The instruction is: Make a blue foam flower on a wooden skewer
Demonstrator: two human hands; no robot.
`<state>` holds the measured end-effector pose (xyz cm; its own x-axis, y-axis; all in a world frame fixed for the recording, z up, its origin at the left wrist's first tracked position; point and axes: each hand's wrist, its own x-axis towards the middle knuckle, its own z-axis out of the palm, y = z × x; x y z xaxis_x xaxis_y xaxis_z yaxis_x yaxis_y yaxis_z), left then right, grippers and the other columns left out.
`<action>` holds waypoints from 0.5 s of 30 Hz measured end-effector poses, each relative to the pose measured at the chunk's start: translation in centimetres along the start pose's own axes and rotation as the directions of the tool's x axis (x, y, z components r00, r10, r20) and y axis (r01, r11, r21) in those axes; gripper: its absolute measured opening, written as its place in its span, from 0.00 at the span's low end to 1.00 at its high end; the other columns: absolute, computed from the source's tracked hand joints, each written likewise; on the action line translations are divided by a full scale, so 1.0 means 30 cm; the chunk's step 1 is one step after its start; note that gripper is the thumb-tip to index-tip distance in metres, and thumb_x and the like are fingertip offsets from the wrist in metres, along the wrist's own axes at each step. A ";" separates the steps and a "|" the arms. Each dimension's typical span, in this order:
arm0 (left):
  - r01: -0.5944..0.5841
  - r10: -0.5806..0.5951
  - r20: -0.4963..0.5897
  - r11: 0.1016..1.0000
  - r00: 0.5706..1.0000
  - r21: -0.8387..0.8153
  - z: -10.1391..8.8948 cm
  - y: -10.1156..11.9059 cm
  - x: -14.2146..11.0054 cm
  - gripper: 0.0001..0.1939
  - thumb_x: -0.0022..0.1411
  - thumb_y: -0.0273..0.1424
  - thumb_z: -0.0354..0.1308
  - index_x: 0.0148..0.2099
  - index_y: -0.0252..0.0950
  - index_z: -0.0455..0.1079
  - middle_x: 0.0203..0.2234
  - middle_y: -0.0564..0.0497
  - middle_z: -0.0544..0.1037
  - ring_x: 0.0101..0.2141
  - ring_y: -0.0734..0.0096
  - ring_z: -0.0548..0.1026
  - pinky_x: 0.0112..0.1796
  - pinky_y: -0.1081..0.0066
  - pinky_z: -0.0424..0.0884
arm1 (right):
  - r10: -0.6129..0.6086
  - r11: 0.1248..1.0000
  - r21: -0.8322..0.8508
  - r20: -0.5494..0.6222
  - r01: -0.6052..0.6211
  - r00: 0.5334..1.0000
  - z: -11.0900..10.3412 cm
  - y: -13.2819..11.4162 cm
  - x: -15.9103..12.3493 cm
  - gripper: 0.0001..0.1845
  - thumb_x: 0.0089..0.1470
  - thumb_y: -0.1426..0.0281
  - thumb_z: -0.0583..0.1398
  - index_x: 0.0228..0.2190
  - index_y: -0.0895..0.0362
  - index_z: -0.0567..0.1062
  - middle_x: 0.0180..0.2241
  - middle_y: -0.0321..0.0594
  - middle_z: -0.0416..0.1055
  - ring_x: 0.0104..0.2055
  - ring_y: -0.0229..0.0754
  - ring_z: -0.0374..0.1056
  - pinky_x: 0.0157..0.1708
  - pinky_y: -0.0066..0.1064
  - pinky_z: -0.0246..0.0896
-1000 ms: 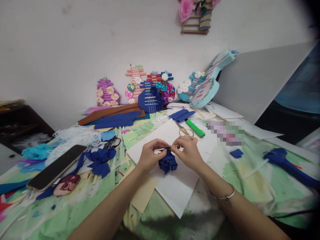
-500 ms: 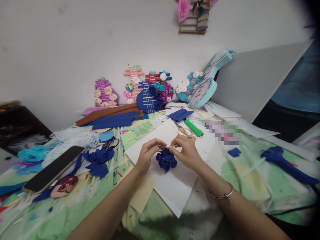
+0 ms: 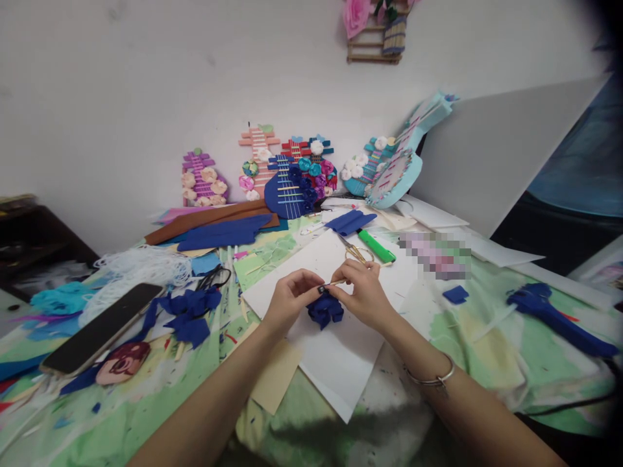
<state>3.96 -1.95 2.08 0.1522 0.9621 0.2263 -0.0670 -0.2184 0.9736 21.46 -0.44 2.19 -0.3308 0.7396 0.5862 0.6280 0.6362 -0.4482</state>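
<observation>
My right hand [image 3: 363, 292] pinches a thin wooden stick [image 3: 338, 282], whose other end pokes out past the knuckles. My left hand [image 3: 292, 297] is closed in a pinch at the stick's left tip; whatever lies between its finger and thumb is too small to make out. Right below both sets of fingertips, a bunch of dark blue paper pieces [image 3: 325, 312] sits over a white sheet [image 3: 341, 373], its top partly covered by the fingers. Beyond the right hand lie gold-handled scissors [image 3: 357, 253] and a green cutter [image 3: 377, 245].
Decorated paper guitars [image 3: 287, 188] lean along the wall. A phone [image 3: 104, 331], white string [image 3: 141, 272] and blue paper scraps [image 3: 189, 311] lie left. At right are a blue glue gun [image 3: 559, 318] and a small blue square [image 3: 456, 294]. A grey panel [image 3: 487, 149] stands behind.
The stick now shows more plainly between the hands, with its far end out beyond my right hand. My left fingers have shifted slightly down and right, over the blue bunch.
</observation>
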 end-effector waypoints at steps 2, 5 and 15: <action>0.017 -0.017 -0.006 1.000 1.000 -0.010 0.003 0.001 0.002 0.11 0.47 0.34 0.67 0.31 0.33 0.72 0.23 0.52 0.75 0.25 0.74 0.71 0.29 0.74 0.67 | -0.003 1.000 -0.004 -0.002 0.003 1.000 0.001 0.002 -0.001 0.07 0.54 0.67 0.61 0.27 0.56 0.70 0.31 0.34 0.71 0.33 0.38 0.64 0.41 0.37 0.41; 0.012 -0.013 -0.014 0.999 1.000 -0.041 0.003 -0.004 0.006 0.11 0.46 0.33 0.69 0.30 0.33 0.72 0.23 0.53 0.76 0.25 0.75 0.72 0.29 0.75 0.67 | -0.010 1.000 -0.015 -0.014 0.009 1.000 0.002 0.005 -0.002 0.07 0.53 0.67 0.62 0.28 0.56 0.70 0.31 0.33 0.71 0.32 0.38 0.64 0.41 0.36 0.42; 0.008 -0.010 -0.057 0.999 0.998 -0.035 -0.001 -0.010 0.007 0.09 0.45 0.29 0.68 0.30 0.33 0.72 0.24 0.52 0.77 0.25 0.75 0.73 0.29 0.75 0.68 | -0.069 0.997 -0.033 -0.053 0.067 0.996 -0.017 0.010 -0.006 0.05 0.54 0.69 0.59 0.28 0.57 0.71 0.30 0.38 0.71 0.35 0.40 0.65 0.43 0.37 0.47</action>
<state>3.99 -1.68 1.85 0.0963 0.9720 0.2142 -0.1003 -0.2046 0.9737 22.05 -0.49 2.30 -0.3358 0.6814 0.6503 0.6270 0.6769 -0.3856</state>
